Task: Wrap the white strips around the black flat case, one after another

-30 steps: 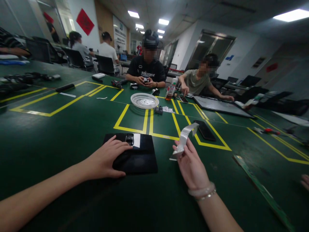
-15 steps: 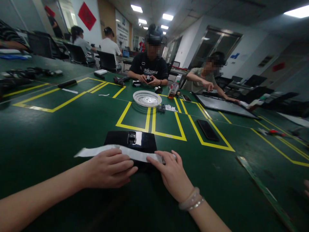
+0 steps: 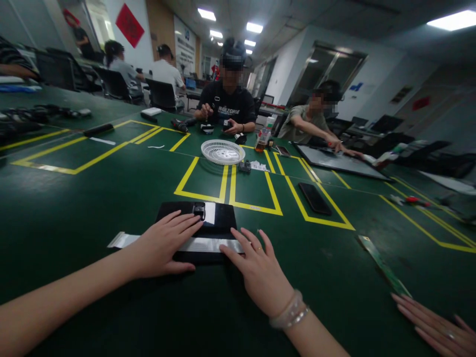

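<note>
A silvery-white flat ribbon cable [image 3: 208,244] lies crosswise on a black flat piece [image 3: 224,216] at the table's near side. Its left end sticks out past the black piece. My left hand [image 3: 161,243] lies flat over the cable, fingers stretched onto the black piece near a small black part and a white patch [image 3: 209,213]. With fingers spread, my right hand [image 3: 262,272] rests on the cable's right end, which it partly hides. Neither hand is closed around anything.
Another person's hand [image 3: 439,322] touches a long green circuit board strip [image 3: 385,265] at right. A white basket [image 3: 223,151], a black phone [image 3: 314,198] and a bottle [image 3: 263,136] stand farther off. Two people work across the table, one at a large dark panel [image 3: 334,161].
My left hand has opened from its curled hold and flattened forward. The ribbon cable now lies flatter and lower on the black piece. Another person's hand has come in at the right.
</note>
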A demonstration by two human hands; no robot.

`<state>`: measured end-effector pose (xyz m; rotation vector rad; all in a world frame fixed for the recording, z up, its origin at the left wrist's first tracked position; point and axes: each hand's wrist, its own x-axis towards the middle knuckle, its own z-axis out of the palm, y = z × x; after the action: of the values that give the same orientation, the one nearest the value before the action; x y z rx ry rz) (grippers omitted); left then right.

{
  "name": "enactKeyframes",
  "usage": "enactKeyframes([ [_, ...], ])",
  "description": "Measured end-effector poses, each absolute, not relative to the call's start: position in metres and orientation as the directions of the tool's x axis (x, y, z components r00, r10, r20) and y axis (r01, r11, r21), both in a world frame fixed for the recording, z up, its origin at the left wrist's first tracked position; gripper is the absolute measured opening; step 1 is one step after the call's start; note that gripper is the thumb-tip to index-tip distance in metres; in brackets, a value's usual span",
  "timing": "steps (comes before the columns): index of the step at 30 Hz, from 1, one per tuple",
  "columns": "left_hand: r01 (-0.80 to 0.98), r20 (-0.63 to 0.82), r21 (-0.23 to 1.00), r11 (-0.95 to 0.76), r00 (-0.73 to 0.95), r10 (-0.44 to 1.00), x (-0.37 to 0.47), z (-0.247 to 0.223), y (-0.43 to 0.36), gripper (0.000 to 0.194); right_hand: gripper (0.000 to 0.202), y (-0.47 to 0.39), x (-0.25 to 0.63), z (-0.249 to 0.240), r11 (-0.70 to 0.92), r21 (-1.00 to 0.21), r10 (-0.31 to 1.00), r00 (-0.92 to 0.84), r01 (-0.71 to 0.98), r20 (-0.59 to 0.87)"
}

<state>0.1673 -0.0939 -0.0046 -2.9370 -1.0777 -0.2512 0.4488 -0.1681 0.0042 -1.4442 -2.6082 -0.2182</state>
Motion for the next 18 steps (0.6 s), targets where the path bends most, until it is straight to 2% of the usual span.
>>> enactKeyframes([
  [6,0.639,0.177,0.121,-0.760,0.739,0.650,0.169,-0.005,-0.093,0.084,0.064,-0.165,0.453,0.014,0.496,0.003,0.838,-0.479,0.868,0.260],
  [11,0.661,0.172,0.135,-0.738,0.718,0.674,0.164,0.003,-0.087,0.078,0.044,-0.163,0.460,0.024,0.496,-0.087,0.830,-0.442,0.864,0.341],
  [18,0.856,0.220,0.078,-0.511,0.485,0.846,0.122,0.022,-0.057,0.078,0.026,-0.160,0.463,0.026,0.488,-0.191,0.834,-0.389,0.852,0.391],
])
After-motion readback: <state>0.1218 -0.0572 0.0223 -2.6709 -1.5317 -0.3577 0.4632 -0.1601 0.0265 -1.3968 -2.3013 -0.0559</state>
